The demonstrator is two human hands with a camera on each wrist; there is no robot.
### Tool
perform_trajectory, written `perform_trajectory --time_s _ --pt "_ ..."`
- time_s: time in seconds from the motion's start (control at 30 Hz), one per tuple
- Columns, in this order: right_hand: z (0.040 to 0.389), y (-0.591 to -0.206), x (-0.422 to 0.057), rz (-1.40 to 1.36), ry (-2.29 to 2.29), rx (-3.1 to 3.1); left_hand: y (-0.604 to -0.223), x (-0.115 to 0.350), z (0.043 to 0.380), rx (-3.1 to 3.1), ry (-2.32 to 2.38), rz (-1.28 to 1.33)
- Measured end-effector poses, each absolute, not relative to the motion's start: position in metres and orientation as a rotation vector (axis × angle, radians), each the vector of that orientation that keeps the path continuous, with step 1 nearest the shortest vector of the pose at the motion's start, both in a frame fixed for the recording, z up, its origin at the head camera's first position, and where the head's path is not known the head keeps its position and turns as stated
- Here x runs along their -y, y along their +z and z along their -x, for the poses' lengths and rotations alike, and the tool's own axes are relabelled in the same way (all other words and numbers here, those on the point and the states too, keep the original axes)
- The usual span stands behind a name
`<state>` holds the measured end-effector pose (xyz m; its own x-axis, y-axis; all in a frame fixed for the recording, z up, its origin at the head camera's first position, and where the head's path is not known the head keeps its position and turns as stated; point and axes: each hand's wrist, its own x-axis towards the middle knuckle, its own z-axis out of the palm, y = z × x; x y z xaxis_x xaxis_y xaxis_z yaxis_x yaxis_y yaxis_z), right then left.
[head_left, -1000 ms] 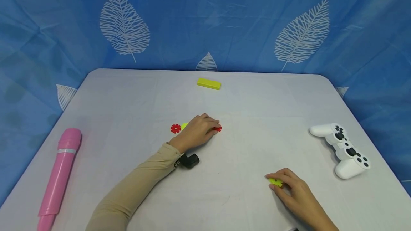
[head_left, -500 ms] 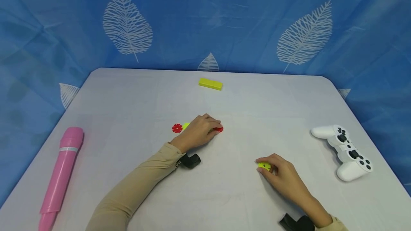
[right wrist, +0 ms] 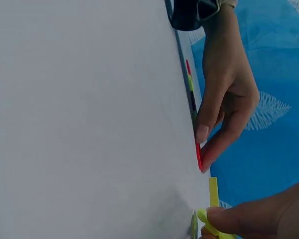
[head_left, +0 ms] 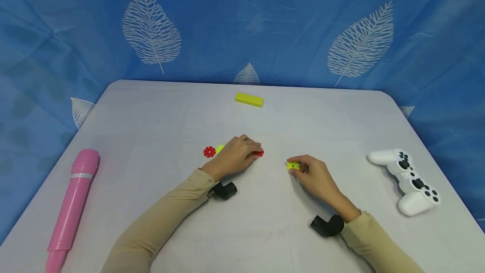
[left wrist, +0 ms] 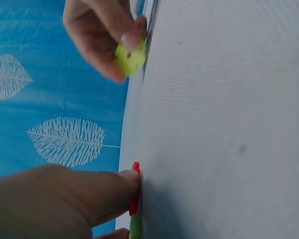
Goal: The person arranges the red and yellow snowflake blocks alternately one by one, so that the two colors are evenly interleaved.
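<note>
My left hand (head_left: 234,156) pinches a red notched disc (head_left: 259,153) at the right end of a row of plastic snowflake discs lying on the table. A red disc (head_left: 209,151) forms the row's left end, with a yellow disc (head_left: 220,149) beside it; the middle of the row lies under the hand. In the left wrist view, a green disc (left wrist: 135,226) adjoins the held red disc (left wrist: 134,199). To the right, my right hand (head_left: 315,178) holds a yellow snowflake disc (head_left: 293,166) between thumb and fingers, apart from the row and above the cloth.
A yellow block (head_left: 249,99) lies near the back edge of the white table (head_left: 182,113). On the left is a pink microphone (head_left: 77,201), on the right a white game controller (head_left: 409,180). A blue leaf-patterned curtain (head_left: 242,20) hangs behind.
My right hand has moved left and away from me with the yellow disc, coming nearer the row. The left hand has stayed on the red disc.
</note>
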<state>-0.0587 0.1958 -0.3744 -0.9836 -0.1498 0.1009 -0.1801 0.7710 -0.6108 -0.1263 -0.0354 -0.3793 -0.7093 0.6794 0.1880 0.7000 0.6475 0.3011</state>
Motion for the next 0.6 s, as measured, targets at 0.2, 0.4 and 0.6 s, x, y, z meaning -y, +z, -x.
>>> perform_trajectory --time_s 0.2,0.4,0.6 --pt "0.086 -0.372 -0.177 -0.233 1.12 2.935 -0.379 0.034 0.126 2.809 -0.536 1.162" --pt "0.101 -0.371 -0.162 -0.227 1.207 2.914 -0.381 0.036 0.127 2.754 -0.551 1.186" --pt "0.111 -0.372 -0.154 -0.203 1.227 2.922 -0.38 0.036 0.127 2.75 -0.531 1.191"
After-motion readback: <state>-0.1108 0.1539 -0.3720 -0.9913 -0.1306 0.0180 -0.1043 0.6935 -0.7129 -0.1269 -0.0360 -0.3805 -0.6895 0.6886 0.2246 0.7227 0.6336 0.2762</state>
